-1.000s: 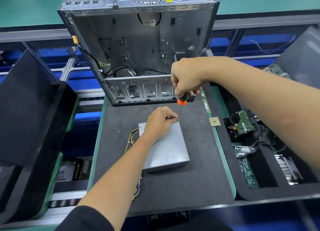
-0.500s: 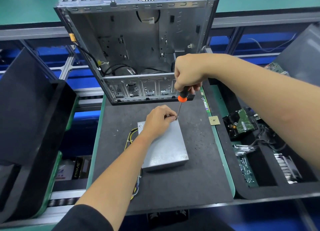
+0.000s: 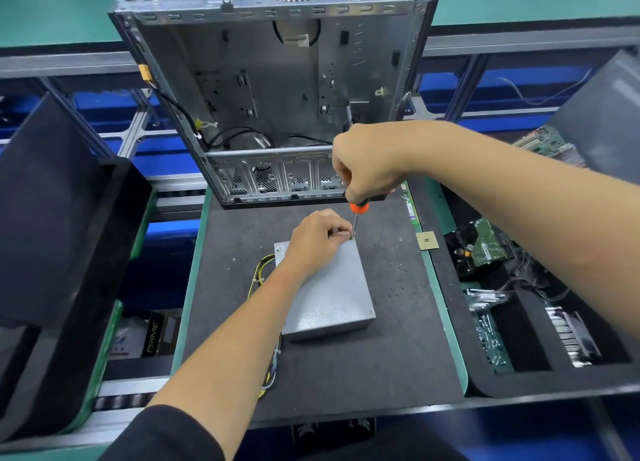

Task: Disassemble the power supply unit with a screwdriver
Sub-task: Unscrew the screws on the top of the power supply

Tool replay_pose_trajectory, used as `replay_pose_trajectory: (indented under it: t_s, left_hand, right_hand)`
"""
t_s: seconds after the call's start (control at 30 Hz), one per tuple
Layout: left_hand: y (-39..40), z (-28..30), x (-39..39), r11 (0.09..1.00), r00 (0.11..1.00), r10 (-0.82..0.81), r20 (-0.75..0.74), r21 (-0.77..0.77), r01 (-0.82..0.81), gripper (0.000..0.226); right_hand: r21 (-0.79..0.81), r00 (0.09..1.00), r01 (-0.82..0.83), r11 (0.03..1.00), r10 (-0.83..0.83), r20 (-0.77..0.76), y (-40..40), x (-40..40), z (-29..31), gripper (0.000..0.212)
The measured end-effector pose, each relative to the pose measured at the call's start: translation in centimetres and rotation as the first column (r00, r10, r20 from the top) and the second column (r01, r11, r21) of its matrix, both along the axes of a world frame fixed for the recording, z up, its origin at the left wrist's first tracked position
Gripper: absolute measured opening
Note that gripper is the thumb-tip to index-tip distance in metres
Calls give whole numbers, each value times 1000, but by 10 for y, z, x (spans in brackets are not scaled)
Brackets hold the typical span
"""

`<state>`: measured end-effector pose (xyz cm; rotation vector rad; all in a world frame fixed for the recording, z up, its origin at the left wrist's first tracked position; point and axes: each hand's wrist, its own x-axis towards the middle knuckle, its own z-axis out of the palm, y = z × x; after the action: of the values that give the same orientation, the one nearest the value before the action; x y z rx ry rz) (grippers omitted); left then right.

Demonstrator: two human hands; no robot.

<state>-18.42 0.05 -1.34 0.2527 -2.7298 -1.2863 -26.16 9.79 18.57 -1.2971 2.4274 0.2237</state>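
Note:
A grey metal power supply unit lies flat on the dark foam mat, its yellow and black cables trailing off its left side. My right hand grips the orange-and-black handle of a screwdriver held upright, its tip on the unit's far right corner. My left hand rests on the far end of the unit, its fingertips pinched around the screwdriver's shaft close to the tip. The screw itself is hidden by those fingers.
An open, empty computer case stands just behind the unit. A small chip lies on the mat's right edge. To the right, a black tray holds a hard drive and circuit boards. A black bin stands at left.
Both hands stay at the unit's far right corner with the screwdriver tip there; my right hand has shifted slightly on the handle. The view has moved a little.

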Motion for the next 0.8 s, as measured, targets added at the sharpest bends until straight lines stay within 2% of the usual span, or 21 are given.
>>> replay_pose_trajectory:
  t_s: [0.63,0.8]
  left_hand:
    - [2,2,1,1000,1000,-15,6,-11,15,15]
    - [3,3,2,1000,1000,-15,5,-24,15,18]
  right_hand:
    - [-64,998,42,997,-38,59,11,-9,0,16]
    - [-59,1000,7,998,-7,-1,10,-7,-3,14]
